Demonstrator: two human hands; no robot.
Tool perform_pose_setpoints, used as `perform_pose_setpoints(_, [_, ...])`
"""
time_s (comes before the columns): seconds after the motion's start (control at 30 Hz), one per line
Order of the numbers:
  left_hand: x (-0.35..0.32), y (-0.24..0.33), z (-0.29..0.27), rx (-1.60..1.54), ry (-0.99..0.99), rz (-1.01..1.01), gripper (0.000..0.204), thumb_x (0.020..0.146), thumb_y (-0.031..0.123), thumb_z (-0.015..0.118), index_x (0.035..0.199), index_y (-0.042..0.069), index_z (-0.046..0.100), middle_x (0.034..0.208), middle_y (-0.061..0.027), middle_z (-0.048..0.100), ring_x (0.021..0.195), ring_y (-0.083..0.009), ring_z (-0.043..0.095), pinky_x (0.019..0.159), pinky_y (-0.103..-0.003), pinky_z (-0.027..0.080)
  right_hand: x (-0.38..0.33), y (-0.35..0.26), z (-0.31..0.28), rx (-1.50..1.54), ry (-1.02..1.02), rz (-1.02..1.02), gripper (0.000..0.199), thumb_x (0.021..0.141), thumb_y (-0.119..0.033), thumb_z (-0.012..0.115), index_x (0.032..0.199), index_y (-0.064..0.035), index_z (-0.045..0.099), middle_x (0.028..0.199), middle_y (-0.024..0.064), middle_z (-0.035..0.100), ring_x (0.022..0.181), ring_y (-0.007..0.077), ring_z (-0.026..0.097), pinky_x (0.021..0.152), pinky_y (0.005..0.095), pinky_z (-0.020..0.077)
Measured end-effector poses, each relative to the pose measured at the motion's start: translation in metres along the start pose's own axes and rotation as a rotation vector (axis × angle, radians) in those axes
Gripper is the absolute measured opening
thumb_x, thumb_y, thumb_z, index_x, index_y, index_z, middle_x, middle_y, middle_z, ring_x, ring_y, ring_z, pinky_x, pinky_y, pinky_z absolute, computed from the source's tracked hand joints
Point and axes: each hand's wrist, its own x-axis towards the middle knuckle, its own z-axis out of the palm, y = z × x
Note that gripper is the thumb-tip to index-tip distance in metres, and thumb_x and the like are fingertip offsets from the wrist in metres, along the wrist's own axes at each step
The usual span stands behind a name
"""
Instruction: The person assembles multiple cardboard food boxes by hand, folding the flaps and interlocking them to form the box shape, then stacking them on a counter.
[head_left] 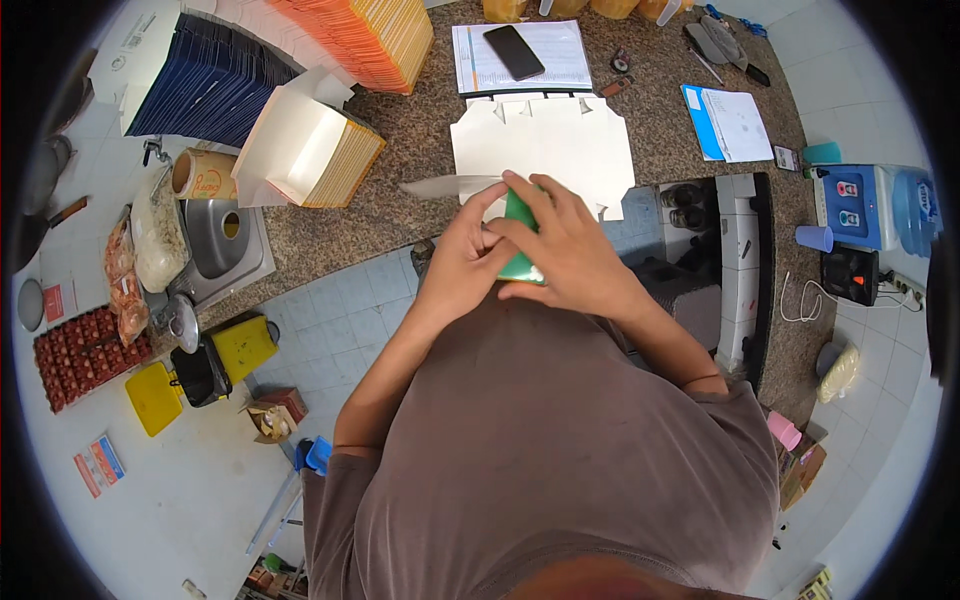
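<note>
Both hands clasp a small green packet (pixel 521 240) over the counter edge — left hand (pixel 462 252) pinching, right hand (pixel 563 245) wrapped over it. Looks light, slick, soft; best gripped by the edges. Flat white cardboard blank (pixel 545 145) just beyond.

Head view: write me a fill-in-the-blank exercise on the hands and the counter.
1. Both hands, left hand and right hand, hold a small ____ item.
2. The flat white cardboard blank lies on the ____ counter.
3. The black phone rests on a sheet of ____.

Missing words: green; stone; paper
</note>
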Motion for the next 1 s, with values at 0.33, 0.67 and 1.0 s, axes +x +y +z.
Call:
perform_pose_setpoints(0.33, [-0.003,0.024,-0.029,0.534,0.223,0.479,0.085,0.081,0.020,0.092,0.151,0.005,0.048,0.123,-0.0154,0.073,0.121,-0.0323,0.069,0.107,-0.040,0.051,-0.031,0.069,0.006,1.349,0.595,0.755,0.045,0.109,-0.033,0.058,0.144,-0.0062,0.052,0.144,0.0169,0.061,0.128,0.0284,0.063,0.102,0.0391,0.0547])
perform_pose_setpoints(0.67, [-0.009,0.018,-0.043,1.011,-0.016,0.502,0.015,0.100,0.005,0.066,0.113,0.006,0.074,0.106,-0.0123,0.075,0.096,-0.0265,0.073,0.086,-0.039,0.056,-0.027,0.065,0.031,0.993,0.117,0.300,0.040,0.102,-0.017,0.071,0.137,0.0001,0.063,0.125,0.0072,0.069,0.115,0.0142,0.057,0.117,0.0366,0.0371])
perform_pose_setpoints(1.0, [-0.045,0.025,-0.067,0.214,-0.226,-0.455,0.032,0.107,0.022,0.063,0.135,0.005,0.065,0.100,0.0045,0.066,0.085,-0.0048,0.058,0.068,-0.023,0.047,0.041,0.004,0.033,0.649,0.380,-0.143,0.009,0.096,-0.012,0.067,0.092,-0.0043,0.067,0.085,0.0085,0.058,0.083,0.0265,0.054,0.082,0.0384,0.0432])
